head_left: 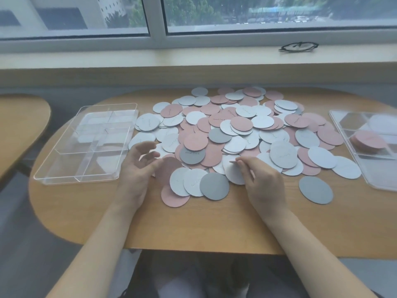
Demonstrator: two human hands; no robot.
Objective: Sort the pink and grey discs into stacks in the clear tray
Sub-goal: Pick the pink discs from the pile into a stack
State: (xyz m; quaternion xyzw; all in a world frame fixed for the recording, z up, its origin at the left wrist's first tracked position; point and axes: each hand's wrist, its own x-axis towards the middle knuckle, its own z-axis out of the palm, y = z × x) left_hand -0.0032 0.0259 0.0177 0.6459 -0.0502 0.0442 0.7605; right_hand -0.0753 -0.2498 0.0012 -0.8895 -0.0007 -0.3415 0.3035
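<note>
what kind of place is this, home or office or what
Probably an office or study room on an upper floor, though a flat is possible. A rounded wooden table stands against a wide metal-framed window that looks down on trees and parked cars, and a pair of black-rimmed glasses lies on the sill.

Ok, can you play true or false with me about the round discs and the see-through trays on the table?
1. The right hand pinches a pale disc. True.
2. The left hand holds a big stack of discs. False: its fingers are loosely spread and hold nothing.
3. The clear tray on the right has pink discs stacked in it. True.
4. All the discs are already sorted. False: a big mixed pile of pink and grey discs covers the wooden table.
5. One dark grey disc lies on its own, near the right tray. True.
6. The clear tray on the left is full of pink discs. False: no pink stack shows in it.
</note>
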